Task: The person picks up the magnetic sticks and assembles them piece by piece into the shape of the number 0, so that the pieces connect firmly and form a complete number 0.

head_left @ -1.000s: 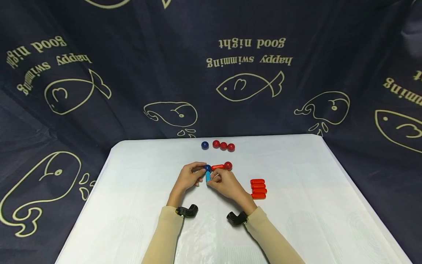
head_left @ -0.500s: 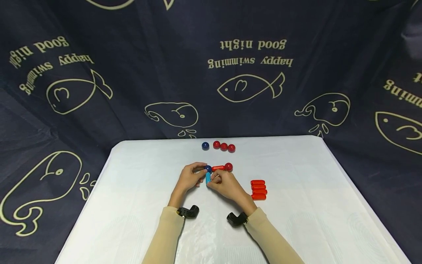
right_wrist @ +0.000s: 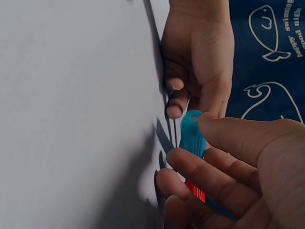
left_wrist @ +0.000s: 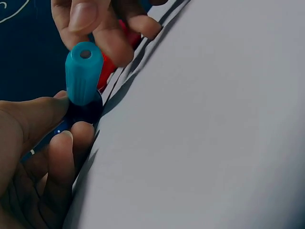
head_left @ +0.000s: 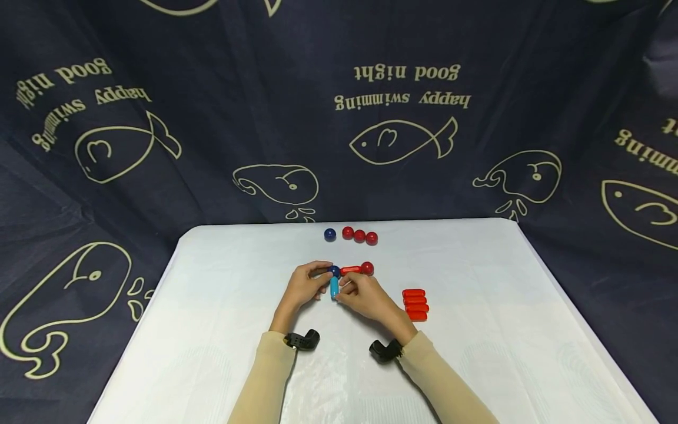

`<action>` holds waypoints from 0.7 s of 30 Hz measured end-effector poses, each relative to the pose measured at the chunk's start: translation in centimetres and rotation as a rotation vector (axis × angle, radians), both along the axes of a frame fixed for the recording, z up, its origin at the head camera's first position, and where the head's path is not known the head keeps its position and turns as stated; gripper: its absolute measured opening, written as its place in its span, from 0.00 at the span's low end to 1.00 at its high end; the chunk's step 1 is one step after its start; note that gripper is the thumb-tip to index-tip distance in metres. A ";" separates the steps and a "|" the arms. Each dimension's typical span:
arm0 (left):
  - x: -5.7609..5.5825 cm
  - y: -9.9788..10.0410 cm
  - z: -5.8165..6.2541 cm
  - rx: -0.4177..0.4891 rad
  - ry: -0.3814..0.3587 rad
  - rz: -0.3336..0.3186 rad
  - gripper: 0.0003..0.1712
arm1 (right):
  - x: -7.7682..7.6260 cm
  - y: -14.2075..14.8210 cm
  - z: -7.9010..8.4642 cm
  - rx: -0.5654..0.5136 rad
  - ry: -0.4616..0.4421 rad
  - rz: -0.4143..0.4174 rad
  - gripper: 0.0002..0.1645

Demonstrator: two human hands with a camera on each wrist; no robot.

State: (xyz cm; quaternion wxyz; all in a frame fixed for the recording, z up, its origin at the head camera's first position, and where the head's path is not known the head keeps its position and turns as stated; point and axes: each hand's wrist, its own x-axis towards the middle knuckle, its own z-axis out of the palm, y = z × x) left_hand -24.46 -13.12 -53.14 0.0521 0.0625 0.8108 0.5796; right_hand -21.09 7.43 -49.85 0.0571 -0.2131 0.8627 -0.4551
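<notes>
My left hand (head_left: 305,287) pinches a dark blue ball (left_wrist: 86,112) between thumb and fingers. A light blue magnetic rod (head_left: 334,287) is joined to that ball and points toward the person; a grey metal dot shows in its free end. From the ball's right side runs a red rod (head_left: 351,270), with a red ball (head_left: 367,268) at its far end. My right hand (head_left: 367,296) is beside the light blue rod, its thumb close to the free end and its fingers spread apart. In the left wrist view, the right fingertips (left_wrist: 114,50) are just beyond the rod.
Toward the back edge of the white table (head_left: 222,259) lie a loose dark blue ball (head_left: 330,235) and a row of three red balls (head_left: 359,235). Several red rods (head_left: 415,304) are stacked side by side right of the right hand. A dark printed cloth (head_left: 296,118) hangs behind.
My right thumb and fingers have loosened from the light blue rod and drawn slightly back to the right. The left hand keeps its hold on the dark blue ball.
</notes>
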 end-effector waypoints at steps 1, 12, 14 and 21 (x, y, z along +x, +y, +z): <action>0.0 0.0 0.0 -0.001 0.003 -0.001 0.17 | 0.1 0.1 0.1 0.009 0.001 0.000 0.14; 0.0 0.0 0.0 -0.003 -0.007 0.004 0.17 | 0.4 1.8 0.3 0.089 0.032 0.008 0.15; -0.1 0.0 -0.1 -0.001 -0.009 0.006 0.17 | 0.2 2.1 0.2 0.090 0.030 0.015 0.16; 0.0 0.1 -0.1 0.001 -0.011 0.008 0.17 | -0.7 3.3 0.5 0.122 0.031 0.025 0.17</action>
